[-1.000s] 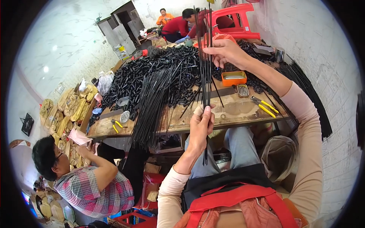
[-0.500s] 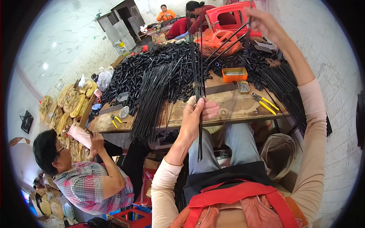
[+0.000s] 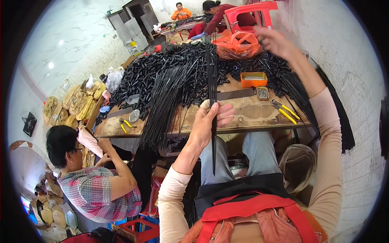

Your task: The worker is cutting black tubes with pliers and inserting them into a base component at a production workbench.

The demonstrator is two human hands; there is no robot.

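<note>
My left hand (image 3: 210, 121) grips a small bundle of thin black rods (image 3: 212, 73) held upright over the near edge of the wooden workbench (image 3: 251, 115). The rods run from below my hand up past a big heap of black parts (image 3: 162, 69). My right hand (image 3: 275, 42) is stretched out far over the bench, by an orange plastic bag (image 3: 239, 44); its fingers are apart and I see nothing in them. A fan of long black rods (image 3: 166, 105) hangs over the bench edge to the left of my left hand.
Yellow-handled pliers (image 3: 285, 111), an orange tray (image 3: 253, 79) and a small tin (image 3: 262, 93) lie on the bench. A person in a plaid shirt (image 3: 97, 186) sits low at the left. More people work at the back beside a red stool (image 3: 251, 12). A white wall is at right.
My right hand let go of the top of the rod bundle and reached away to the right and farther back. My left hand kept the bundle upright, sliding slightly right.
</note>
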